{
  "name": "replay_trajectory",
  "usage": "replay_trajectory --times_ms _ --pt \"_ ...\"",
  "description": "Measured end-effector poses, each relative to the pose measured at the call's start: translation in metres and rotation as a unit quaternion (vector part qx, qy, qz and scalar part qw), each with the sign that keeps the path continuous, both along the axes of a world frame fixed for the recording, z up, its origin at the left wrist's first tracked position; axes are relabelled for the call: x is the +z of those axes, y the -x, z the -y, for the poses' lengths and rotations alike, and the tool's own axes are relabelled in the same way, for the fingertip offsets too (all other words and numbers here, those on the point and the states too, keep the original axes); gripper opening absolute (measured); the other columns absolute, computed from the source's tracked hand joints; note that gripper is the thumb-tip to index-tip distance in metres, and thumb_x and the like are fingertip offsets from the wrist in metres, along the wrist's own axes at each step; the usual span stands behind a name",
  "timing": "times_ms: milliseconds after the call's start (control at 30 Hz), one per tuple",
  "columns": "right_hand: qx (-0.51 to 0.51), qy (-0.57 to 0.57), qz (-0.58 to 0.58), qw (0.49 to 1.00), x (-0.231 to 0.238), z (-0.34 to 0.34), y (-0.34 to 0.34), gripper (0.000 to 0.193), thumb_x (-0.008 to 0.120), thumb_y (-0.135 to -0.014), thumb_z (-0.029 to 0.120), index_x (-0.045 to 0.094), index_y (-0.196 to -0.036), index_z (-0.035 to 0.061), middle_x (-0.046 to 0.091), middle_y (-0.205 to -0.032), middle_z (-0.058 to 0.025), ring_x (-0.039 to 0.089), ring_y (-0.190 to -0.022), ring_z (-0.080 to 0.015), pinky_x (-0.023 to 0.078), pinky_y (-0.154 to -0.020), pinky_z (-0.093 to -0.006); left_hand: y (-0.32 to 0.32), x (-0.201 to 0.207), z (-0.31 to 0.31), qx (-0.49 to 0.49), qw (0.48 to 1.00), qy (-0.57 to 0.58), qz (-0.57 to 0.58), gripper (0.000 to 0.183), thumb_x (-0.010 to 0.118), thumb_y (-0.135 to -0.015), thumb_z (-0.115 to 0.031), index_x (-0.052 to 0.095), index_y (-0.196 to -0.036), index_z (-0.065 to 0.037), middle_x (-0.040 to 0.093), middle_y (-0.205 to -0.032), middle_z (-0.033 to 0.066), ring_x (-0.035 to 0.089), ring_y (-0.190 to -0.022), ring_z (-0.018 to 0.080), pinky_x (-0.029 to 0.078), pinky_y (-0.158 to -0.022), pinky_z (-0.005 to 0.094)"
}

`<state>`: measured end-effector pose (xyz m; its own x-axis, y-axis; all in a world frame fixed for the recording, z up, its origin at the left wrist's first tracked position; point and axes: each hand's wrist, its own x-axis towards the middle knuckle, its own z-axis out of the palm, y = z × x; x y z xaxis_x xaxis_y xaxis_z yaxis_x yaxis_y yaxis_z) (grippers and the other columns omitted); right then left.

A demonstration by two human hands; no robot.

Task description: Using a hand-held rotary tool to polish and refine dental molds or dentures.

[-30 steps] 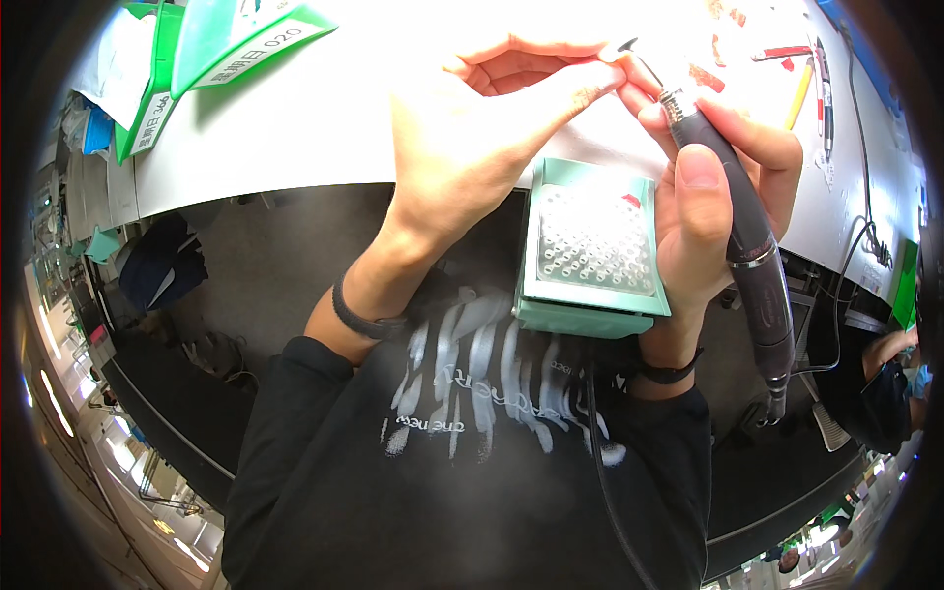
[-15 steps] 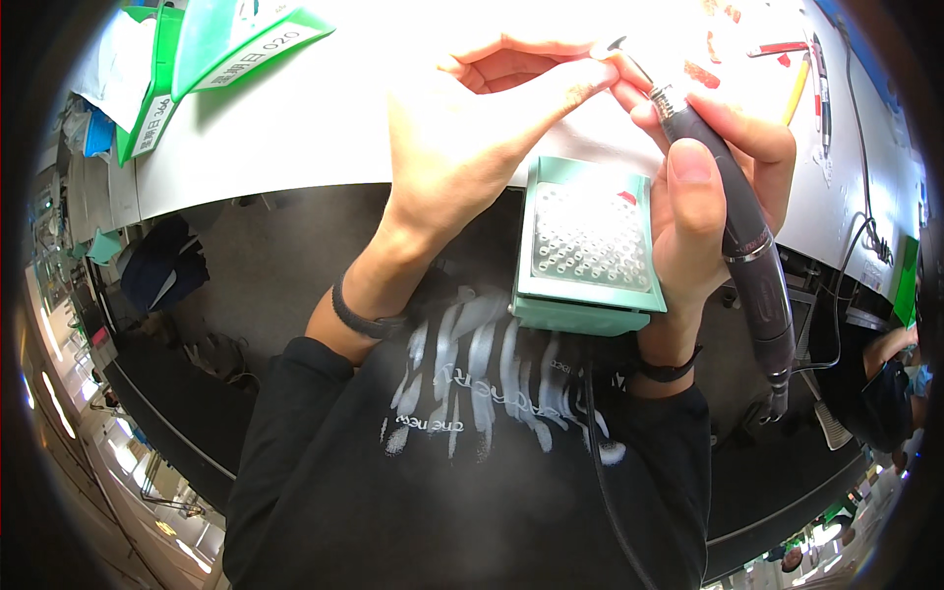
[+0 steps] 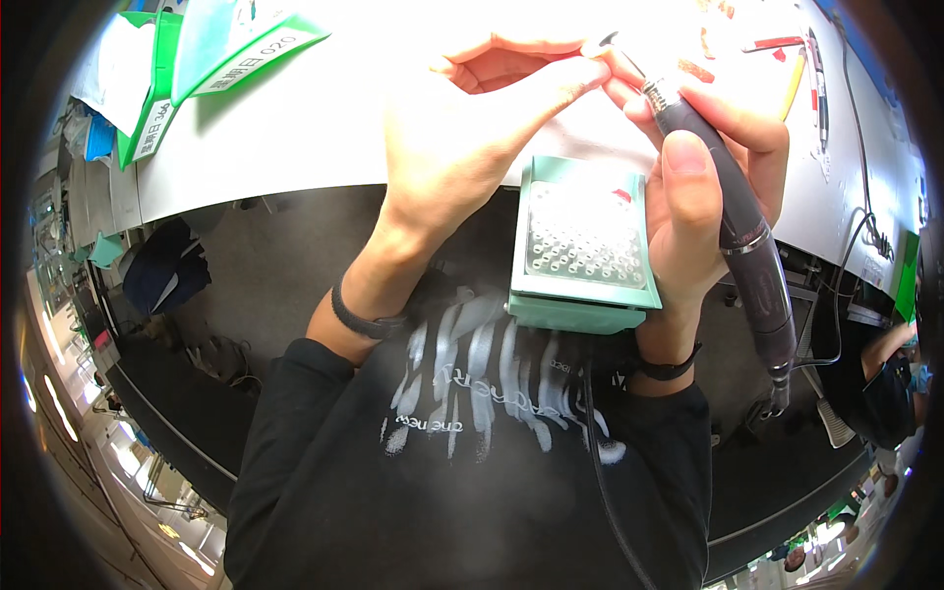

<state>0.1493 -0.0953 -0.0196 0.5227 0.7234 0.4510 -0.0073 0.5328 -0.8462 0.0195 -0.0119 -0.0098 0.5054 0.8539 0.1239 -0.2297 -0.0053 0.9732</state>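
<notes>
at ten o'clock of the view, two green bins (image 3: 189, 74) stand close together on the white table (image 3: 256, 147), with labels on their walls. near twelve o'clock is the left hand (image 3: 442, 133), with a dark band (image 3: 359, 317) around its wrist. its thumb and forefinger come together at the tips; if a small piece is pinched there, i cannot tell, because the light is very strong.

at two o'clock from the middle, the pale green box (image 3: 580, 310) is at the near edge of the table, between the two wrists. its top has a plate (image 3: 587, 258) with many small holes, and one red piece (image 3: 621, 197) lies on it. at one o'clock is the dark tip (image 3: 608, 39) of the rotary tool (image 3: 723, 187), just beside the left fingertips; whether it touches them is not clear.

the right hand (image 3: 693, 221), toward two o'clock, has its fingers closed around this black tool, the thumb along its side. the tool points to eleven o'clock. beyond it, red scraps (image 3: 696, 70) lie on the table, and then a yellow pencil (image 3: 795, 88) and a dark pen (image 3: 822, 108). at three o'clock, another person's arm (image 3: 887, 352) is seen.
</notes>
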Motion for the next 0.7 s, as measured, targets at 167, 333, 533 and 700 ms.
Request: replay_trajectory --times_ms 167,333,533,700 --pt "-0.004 0.004 0.005 1.000 0.0020 -0.0004 0.0017 0.027 0.062 -0.080 0.002 0.051 -0.103 -0.0061 0.059 -0.091 -0.0136 0.061 -0.080 -0.0151 0.049 -0.074 -0.0267 0.0013 -0.0015 -0.0004 -0.001 1.000 -0.022 -0.002 0.025 0.066 -0.080 0.008 0.061 -0.104 0.009 0.068 -0.095 0.0205 0.068 -0.089 0.0237 0.053 -0.084 0.0308" --pt "-0.002 0.003 0.037 0.999 0.0004 0.0022 -0.0011 0.026 0.062 -0.081 0.005 0.052 -0.103 -0.0057 0.060 -0.092 -0.0139 0.061 -0.080 -0.0151 0.049 -0.075 -0.0268 0.0014 0.0004 0.0004 -0.004 1.000 -0.012 -0.024 0.025 0.066 -0.079 0.008 0.061 -0.104 0.009 0.067 -0.096 0.0204 0.067 -0.089 0.0228 0.053 -0.085 0.0305" --pt "-0.034 0.029 -0.016 0.999 0.0064 0.0015 0.0024 0.029 0.062 -0.082 0.006 0.051 -0.106 -0.0046 0.060 -0.092 -0.0139 0.061 -0.080 -0.0150 0.049 -0.076 -0.0281 0.0000 -0.0004 -0.0015 -0.021 0.999 -0.036 -0.005 0.028 0.065 -0.080 0.009 0.060 -0.108 0.010 0.067 -0.099 0.0206 0.066 -0.093 0.0225 0.053 -0.087 0.0315" --pt "-0.027 0.088 0.093 0.991 0.0050 0.0052 -0.0047 0.033 0.051 -0.080 0.006 0.042 -0.108 -0.0085 0.054 -0.097 -0.0237 0.063 -0.091 -0.0327 0.052 -0.089 -0.0534 0.0012 -0.0002 -0.0034 -0.033 0.999 -0.007 -0.003 0.030 0.065 -0.081 0.009 0.060 -0.110 0.010 0.066 -0.102 0.0202 0.065 -0.094 0.0222 0.052 -0.088 0.0313"
